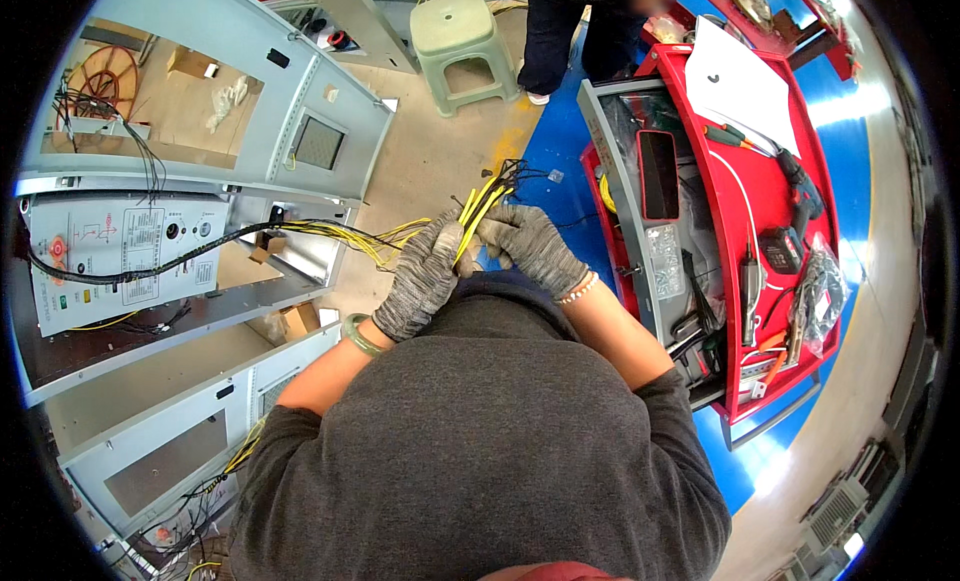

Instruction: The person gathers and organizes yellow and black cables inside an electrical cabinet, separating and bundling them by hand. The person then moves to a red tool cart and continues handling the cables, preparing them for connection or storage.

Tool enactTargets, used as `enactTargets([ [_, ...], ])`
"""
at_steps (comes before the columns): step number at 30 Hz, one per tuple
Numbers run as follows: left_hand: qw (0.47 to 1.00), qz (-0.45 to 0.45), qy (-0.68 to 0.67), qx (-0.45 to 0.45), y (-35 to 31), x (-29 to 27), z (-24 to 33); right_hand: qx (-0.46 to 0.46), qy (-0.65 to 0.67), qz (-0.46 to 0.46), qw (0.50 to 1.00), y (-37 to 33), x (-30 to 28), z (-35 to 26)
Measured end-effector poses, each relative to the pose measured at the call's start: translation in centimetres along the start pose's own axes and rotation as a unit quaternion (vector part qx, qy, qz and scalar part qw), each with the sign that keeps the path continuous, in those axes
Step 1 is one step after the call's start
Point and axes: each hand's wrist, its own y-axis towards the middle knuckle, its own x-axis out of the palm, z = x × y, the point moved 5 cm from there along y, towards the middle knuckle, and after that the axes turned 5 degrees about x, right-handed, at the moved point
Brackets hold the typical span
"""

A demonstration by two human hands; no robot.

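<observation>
My left hand, in a grey knitted glove, is closed round a bundle of yellow wires. The wires' black-tipped ends fan out above my fingers. My right hand, gloved the same way, is closed on the same bundle from the right side, its fingertips partly hidden among the wires. From my left hand the bundle runs left into a black-wrapped wiring harness, which crosses in front of a grey control panel with buttons and a printed diagram.
Grey metal cabinet frames stand at left. A red tool cart at right has an open drawer, a phone, a cordless drill and screwdrivers. Ahead are a pale green stool and another person's legs.
</observation>
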Motion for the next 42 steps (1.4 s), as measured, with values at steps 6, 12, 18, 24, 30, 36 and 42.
enactTargets([
  [6, 0.995, 0.007, 0.058, 0.078, 0.0, -0.5, -0.2, -0.011, 0.072, -0.012, 0.997, -3.3, -1.4, -1.0],
  [12, 0.957, 0.003, 0.201, 0.211, -0.4, -0.6, -0.3, -0.073, 0.15, -0.063, 0.984, -4.0, -1.2, -2.3],
  [18, 0.994, -0.089, 0.061, 0.014, 0.0, -1.1, 0.1, -0.08, -0.004, 0.106, 0.991, -4.6, -1.6, -1.5],
  [24, 0.974, -0.015, 0.167, 0.155, 0.1, -0.8, -0.6, -0.175, 0.008, 0.137, 0.975, -4.6, 0.3, -2.5],
  [30, 0.996, -0.039, 0.083, -0.022, -0.9, 0.1, 1.2, -0.194, -0.049, 0.133, 0.971, -2.9, 0.2, -4.1],
  [36, 0.998, -0.009, 0.059, 0.014, -0.9, 0.4, 1.4, -0.222, -0.133, 0.181, 0.949, -4.2, -0.2, -4.4],
  [42, 0.999, -0.018, 0.024, -0.037, -1.3, 0.6, 2.3, -0.293, -0.186, 0.179, 0.921, -4.6, -0.1, -4.5],
])
